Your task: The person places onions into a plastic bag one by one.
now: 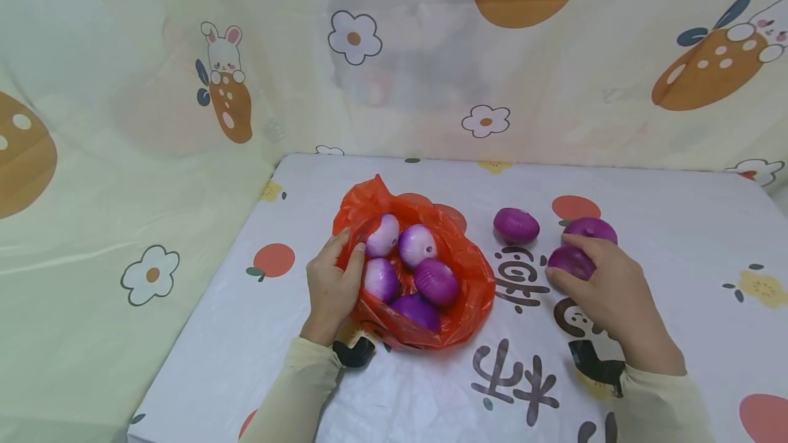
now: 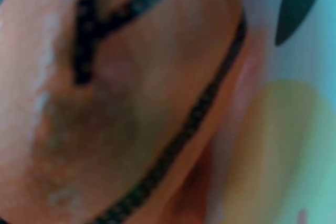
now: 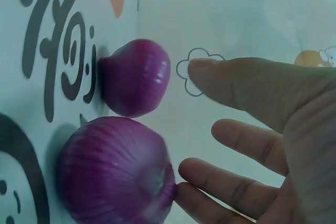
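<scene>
An opened red plastic bag (image 1: 474, 279) stands on the table with several purple onions (image 1: 437, 280) inside. My left hand (image 1: 332, 286) grips the bag's left rim, thumb on the inner side and fingers outside. To the right, my right hand (image 1: 615, 286) hovers at a purple onion (image 1: 572, 262), thumb and fingers spread. The right wrist view has the large onion (image 3: 115, 171) close to the fingertips, with a smaller onion (image 3: 136, 80) beyond it. Whether the fingertips touch the large one is unclear. The left wrist view is mostly blurred skin and a dark strap.
Another onion (image 1: 592, 227) lies just behind the one at my right hand. A lone onion (image 1: 516, 225) sits between those and the bag. A white printed cloth (image 1: 431, 395) covers the table, and a patterned curtain (image 1: 418, 87) hangs behind its back edge.
</scene>
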`<state>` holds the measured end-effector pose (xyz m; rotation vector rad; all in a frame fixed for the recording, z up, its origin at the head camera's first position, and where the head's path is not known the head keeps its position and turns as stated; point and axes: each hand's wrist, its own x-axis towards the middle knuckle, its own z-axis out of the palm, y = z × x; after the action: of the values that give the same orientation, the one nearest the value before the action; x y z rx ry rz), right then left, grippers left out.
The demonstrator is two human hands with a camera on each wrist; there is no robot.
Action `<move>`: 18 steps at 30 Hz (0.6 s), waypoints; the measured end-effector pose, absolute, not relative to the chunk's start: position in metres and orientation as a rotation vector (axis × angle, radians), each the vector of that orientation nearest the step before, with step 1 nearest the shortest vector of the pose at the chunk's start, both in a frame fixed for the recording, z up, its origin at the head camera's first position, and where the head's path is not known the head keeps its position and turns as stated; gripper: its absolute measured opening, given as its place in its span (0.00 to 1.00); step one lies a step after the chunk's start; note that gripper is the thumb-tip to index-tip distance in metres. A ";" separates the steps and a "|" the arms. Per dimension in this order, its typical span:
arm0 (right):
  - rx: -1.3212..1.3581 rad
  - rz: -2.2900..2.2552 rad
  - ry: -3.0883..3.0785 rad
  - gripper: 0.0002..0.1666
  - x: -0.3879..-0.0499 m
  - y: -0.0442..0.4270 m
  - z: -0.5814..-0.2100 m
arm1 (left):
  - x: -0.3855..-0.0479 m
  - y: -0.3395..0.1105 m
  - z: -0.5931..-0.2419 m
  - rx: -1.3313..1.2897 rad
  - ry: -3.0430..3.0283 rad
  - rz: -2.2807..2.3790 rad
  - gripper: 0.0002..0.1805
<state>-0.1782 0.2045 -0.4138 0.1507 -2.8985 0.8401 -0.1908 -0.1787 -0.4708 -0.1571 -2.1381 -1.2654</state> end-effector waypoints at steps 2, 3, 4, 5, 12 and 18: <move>0.146 0.841 -2.900 0.40 -0.178 0.207 -0.417 | -0.191 -0.179 -0.471 -0.157 -2.142 -1.263 0.20; 0.140 0.839 -2.902 0.39 -0.178 0.209 -0.418 | -0.191 -0.179 -0.471 -0.156 -2.143 -1.260 0.20; 0.134 0.833 -2.904 0.39 -0.178 0.210 -0.419 | -0.191 -0.179 -0.471 -0.155 -2.145 -1.258 0.20; 0.131 0.828 -2.901 0.39 -0.178 0.211 -0.421 | -0.191 -0.179 -0.471 -0.154 -2.146 -1.254 0.20; 0.120 0.798 -2.862 0.38 -0.177 0.216 -0.428 | -0.191 -0.179 -0.471 -0.146 -2.154 -1.248 0.20; 0.117 0.790 -2.856 0.39 -0.178 0.219 -0.431 | -0.190 -0.179 -0.471 -0.144 -2.152 -1.251 0.21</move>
<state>-0.1780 0.2191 -0.4308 0.1173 -2.8560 0.7896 -0.1904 -0.1788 -0.4711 -0.1441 -2.1521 -1.2512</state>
